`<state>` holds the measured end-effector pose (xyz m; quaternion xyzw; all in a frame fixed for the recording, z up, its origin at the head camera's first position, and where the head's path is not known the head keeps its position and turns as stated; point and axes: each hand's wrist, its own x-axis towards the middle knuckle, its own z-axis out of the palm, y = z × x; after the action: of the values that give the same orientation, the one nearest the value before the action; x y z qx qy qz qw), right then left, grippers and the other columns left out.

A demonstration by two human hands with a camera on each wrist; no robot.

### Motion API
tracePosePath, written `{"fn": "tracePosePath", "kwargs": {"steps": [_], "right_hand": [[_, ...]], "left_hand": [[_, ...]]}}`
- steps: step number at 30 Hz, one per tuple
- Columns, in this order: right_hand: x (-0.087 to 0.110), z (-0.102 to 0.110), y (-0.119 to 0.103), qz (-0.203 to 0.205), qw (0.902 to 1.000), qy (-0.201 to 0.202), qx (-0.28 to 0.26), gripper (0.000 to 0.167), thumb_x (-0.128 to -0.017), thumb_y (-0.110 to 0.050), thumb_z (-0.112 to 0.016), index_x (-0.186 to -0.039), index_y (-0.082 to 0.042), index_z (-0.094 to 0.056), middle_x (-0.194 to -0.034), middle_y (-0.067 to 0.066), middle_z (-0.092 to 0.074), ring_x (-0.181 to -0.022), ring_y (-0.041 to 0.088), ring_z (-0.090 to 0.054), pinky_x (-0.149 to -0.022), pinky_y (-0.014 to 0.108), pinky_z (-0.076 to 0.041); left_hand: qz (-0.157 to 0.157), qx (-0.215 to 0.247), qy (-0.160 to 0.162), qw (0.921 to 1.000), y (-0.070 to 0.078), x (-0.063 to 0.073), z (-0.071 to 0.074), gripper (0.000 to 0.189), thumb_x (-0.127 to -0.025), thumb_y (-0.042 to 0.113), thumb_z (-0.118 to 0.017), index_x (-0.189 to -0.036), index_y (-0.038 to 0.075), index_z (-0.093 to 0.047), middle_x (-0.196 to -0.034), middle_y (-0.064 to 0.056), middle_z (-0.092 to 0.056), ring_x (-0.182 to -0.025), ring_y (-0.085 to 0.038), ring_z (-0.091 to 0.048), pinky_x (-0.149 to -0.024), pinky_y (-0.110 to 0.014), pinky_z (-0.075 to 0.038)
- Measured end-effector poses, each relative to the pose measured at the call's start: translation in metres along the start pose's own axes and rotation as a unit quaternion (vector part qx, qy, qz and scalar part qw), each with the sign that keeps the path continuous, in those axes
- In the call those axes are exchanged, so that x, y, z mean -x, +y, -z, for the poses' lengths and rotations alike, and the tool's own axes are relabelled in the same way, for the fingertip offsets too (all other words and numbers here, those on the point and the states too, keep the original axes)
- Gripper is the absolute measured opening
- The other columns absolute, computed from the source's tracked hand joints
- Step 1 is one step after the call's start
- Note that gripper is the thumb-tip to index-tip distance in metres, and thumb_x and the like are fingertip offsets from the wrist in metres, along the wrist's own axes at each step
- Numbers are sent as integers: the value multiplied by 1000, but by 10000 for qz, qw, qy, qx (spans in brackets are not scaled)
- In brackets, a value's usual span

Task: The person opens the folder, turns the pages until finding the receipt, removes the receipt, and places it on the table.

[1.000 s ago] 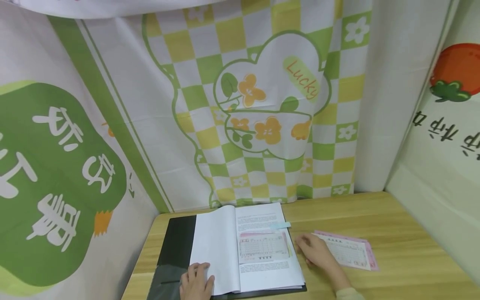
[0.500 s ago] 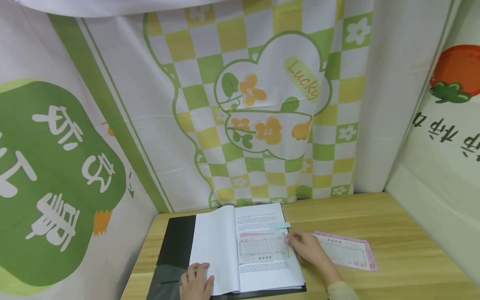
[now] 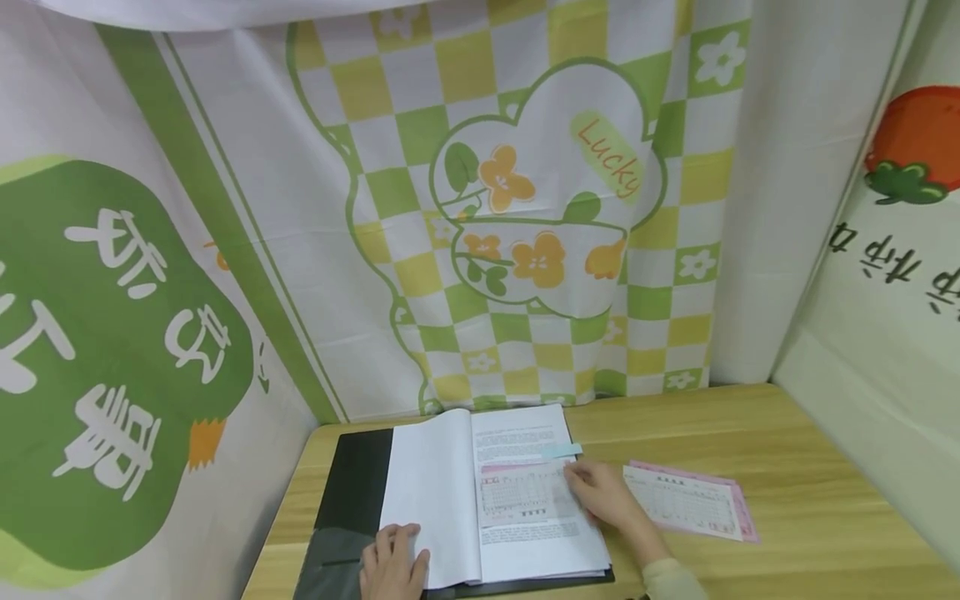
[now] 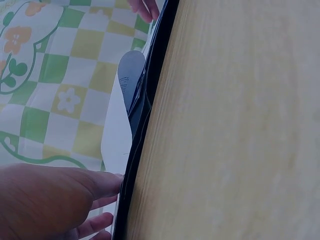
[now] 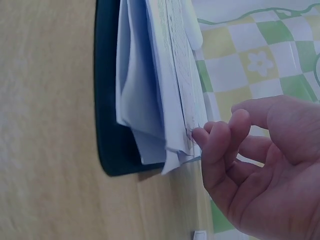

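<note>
An open black folder [image 3: 356, 479] lies on the table, holding a blank white left page [image 3: 426, 500] and a printed right page [image 3: 540, 562]. On the printed page rests a small pile of white-and-pink printed slips [image 3: 517, 496]. My left hand [image 3: 393, 562] rests on the left page's lower edge; its thumb is at that edge in the left wrist view. My right hand [image 3: 603, 492] has its fingertips at the slips' upper right corner, covering their right edge. In the right wrist view its fingers are bent beside the paper edges; I cannot tell whether they pinch a slip.
More white-and-pink slips [image 3: 686, 502] lie right of the folder on the wooden table [image 3: 810, 517]. A light blue tab [image 3: 561, 451] sticks out past the printed page's right edge. A checkered cloth [image 3: 525, 350] hangs behind the table, with printed cloth walls at both sides.
My right hand has moved left from the table beside the folder onto the right edge of the slips on the page. My left hand has stayed in place.
</note>
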<state>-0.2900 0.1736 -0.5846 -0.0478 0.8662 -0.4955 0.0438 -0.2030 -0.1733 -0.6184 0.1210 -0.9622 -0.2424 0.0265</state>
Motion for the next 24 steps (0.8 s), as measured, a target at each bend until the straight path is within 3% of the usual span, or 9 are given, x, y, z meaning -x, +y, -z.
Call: {"fn": "tracePosePath", "kwargs": {"steps": [3, 8, 11, 13, 15, 24], "right_hand": [[0, -2, 0, 36, 10000, 18, -5, 36, -106, -17, -61, -134, 6, -64, -71, 7, -62, -39, 13, -44, -39, 24, -35], [-2, -3, 0, 28, 9998, 140, 125, 33, -103, -13, -66, -130, 5, -67, -102, 11, -73, -47, 19, -52, -47, 30, -45], [-3, -4, 1, 41, 9987, 216, 456, 35, -99, -13, -71, -129, 5, -68, -114, 15, -73, -76, 29, -69, -74, 43, -58], [-4, -6, 3, 8, 9970, 275, 717, 39, -96, -15, -76, -129, 4, -68, -117, 17, -72, -98, 35, -70, -91, 52, -55], [-4, -7, 4, -32, 9946, 320, 985, 44, -94, -19, -80, -130, 3, -67, -117, 16, -71, -112, 37, -67, -99, 57, -51], [-4, -11, 7, -159, 9895, 368, 1387, 54, -88, -21, -86, -131, 2, -63, -112, 14, -65, -102, 30, -65, -90, 53, -54]], "left_hand": [[25, -27, 32, 10000, 1, -1, 0, 32, -94, 22, -77, -123, 15, -64, -131, -16, -48, -116, -44, -44, -97, -67, -37], [28, -1, 28, 10000, 3, -1, 1, 33, -95, 22, -77, -124, 15, -64, -132, -17, -48, -116, -44, -44, -97, -67, -37], [3, 14, 35, 10000, 3, 0, 1, 33, -95, 22, -76, -125, 15, -64, -132, -17, -48, -117, -45, -44, -97, -67, -38], [-22, 14, 46, 10000, 3, 1, 1, 33, -95, 23, -76, -125, 15, -64, -132, -17, -48, -117, -44, -44, -96, -66, -38], [-52, 2, 36, 10000, 2, 2, 2, 33, -95, 23, -76, -125, 15, -63, -133, -17, -48, -117, -44, -43, -95, -66, -39], [-152, 28, 11, 9999, 1, 4, 4, 33, -97, 23, -74, -127, 16, -63, -133, -17, -47, -119, -45, -42, -94, -65, -38]]}}
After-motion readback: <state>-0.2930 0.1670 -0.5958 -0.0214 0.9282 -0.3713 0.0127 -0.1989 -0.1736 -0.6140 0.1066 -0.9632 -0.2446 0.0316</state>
